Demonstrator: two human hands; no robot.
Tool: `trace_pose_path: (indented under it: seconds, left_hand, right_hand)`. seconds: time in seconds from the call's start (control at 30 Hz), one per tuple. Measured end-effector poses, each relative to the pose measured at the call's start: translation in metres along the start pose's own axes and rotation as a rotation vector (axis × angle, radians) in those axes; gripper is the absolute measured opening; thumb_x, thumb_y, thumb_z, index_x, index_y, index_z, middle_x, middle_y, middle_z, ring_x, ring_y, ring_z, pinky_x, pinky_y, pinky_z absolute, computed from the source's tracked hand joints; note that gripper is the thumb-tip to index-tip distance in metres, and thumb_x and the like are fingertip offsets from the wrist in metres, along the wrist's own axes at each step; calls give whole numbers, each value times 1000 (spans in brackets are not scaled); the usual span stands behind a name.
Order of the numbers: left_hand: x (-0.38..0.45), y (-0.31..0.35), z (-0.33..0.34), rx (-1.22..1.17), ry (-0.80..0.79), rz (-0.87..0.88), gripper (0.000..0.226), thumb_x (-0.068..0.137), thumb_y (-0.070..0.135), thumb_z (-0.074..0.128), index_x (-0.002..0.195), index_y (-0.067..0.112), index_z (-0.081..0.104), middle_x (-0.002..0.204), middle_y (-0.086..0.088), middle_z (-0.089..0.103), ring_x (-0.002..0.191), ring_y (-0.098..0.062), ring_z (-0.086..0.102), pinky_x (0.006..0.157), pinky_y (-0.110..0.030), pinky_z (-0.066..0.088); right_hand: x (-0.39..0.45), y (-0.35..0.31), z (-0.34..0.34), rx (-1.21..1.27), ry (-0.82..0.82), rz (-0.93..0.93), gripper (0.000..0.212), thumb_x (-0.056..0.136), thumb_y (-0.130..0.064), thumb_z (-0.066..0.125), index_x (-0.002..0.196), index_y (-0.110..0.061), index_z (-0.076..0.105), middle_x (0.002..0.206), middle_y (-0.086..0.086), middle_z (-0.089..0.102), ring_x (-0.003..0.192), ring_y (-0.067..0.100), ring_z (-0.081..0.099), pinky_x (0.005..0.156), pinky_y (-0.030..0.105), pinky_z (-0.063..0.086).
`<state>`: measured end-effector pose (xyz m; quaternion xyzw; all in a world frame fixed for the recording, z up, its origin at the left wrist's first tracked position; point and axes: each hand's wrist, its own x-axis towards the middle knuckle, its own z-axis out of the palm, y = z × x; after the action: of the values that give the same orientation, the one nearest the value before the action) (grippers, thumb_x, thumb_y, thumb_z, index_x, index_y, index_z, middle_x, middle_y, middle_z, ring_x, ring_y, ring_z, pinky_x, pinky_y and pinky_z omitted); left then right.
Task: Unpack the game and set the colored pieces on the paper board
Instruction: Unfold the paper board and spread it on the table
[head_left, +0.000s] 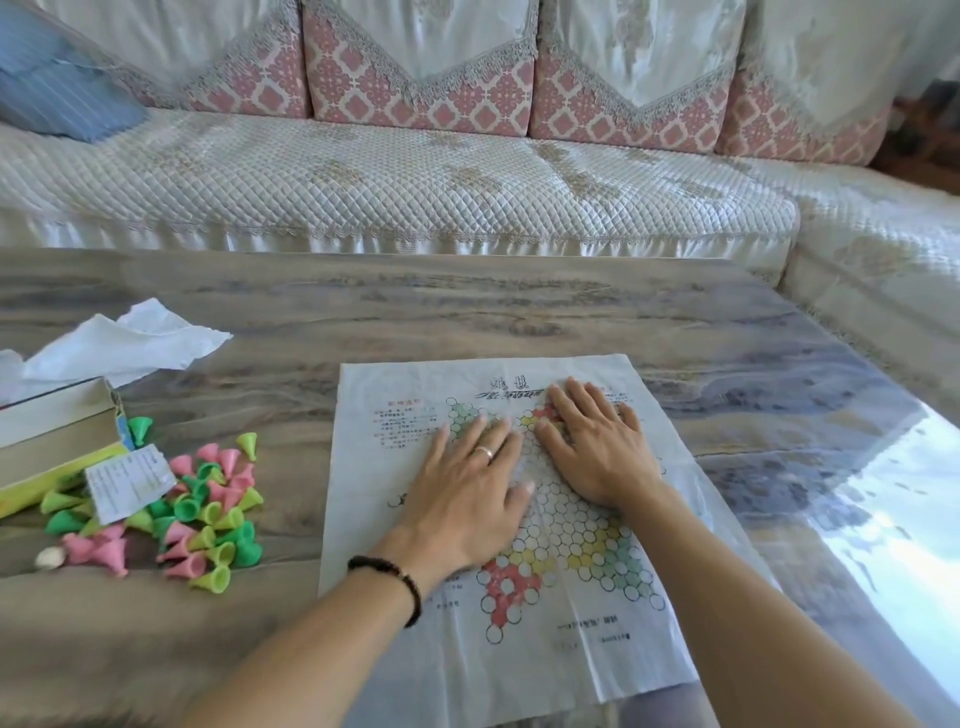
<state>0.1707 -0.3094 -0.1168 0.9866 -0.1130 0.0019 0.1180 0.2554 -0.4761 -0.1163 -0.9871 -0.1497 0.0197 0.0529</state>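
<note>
Left hand (467, 488) and right hand (597, 447) press spread flat on the paper board (545, 649) at frame centre; colored pieces (208, 514) lie heaped well left of its edge.

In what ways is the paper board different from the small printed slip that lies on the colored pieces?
The paper board is large and lies spread flat on the table, while the small printed slip rests on the heap of colored pieces. The board shows colored circles; the slip shows only small print. Left hand and right hand press the board; nothing touches the slip. Both are thin, pale printed paper.
</note>
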Motion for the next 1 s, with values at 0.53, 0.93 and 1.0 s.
trace_pose_path:
  seconds: [0.53, 0.93, 1.0]
  left_hand:
    - [-54, -30, -15, 111, -161, -4, 128, 59, 99, 13, 151, 15, -15, 157, -2, -24, 143, -15, -25, 118, -50, -8]
    - [-90, -11, -15, 67, -174, 70, 94, 84, 77, 26, 153, 21, -6, 160, 5, -16, 144, -14, -22, 116, -54, -10]
    - [-102, -19, -11, 110, -149, 93, 93, 83, 78, 17, 152, 22, -9, 159, 6, -18, 143, -13, -25, 116, -55, -9]
  right_hand:
    - [-95, -14, 0, 1, -41, 8, 67, 92, -67, 8, 152, -37, 0, 160, -11, -7, 147, 12, -10, 120, 44, 0]
    - [-129, -39, 3, 48, -10, 66, 69, 92, -66, 13, 152, -33, 4, 161, -4, -5, 148, 17, -10, 119, 49, -2]
    - [-137, -28, 3, 45, -15, 123, 69, 91, -68, 10, 152, -36, 2, 161, -6, -7, 147, 16, -11, 119, 49, -3]
